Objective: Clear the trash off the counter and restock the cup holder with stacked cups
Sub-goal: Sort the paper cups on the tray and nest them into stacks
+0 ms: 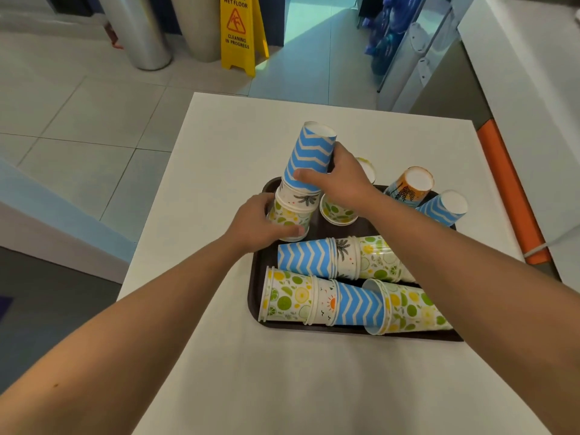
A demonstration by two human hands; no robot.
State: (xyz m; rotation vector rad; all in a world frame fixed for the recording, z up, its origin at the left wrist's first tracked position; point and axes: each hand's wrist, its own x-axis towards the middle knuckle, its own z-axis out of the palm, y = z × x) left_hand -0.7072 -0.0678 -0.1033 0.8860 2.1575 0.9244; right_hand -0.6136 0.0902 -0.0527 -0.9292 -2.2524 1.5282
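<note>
Nearest the person, two nested rows of cups (326,296) are lying on their sides on the dark tray (255,296), long axes running across the white bench (219,146), below and right of both hands. Just beyond, the left hand (254,222) is curling its fingers (293,231) round the base of an upright inverted stack (295,211). Directly above, the right hand (340,180) is pinching the blue chevron cup (310,155), tilted slightly left, apparently seating it downward along the stack's vertical axis. Loose upturned cups (411,183) are standing farther right.
</note>
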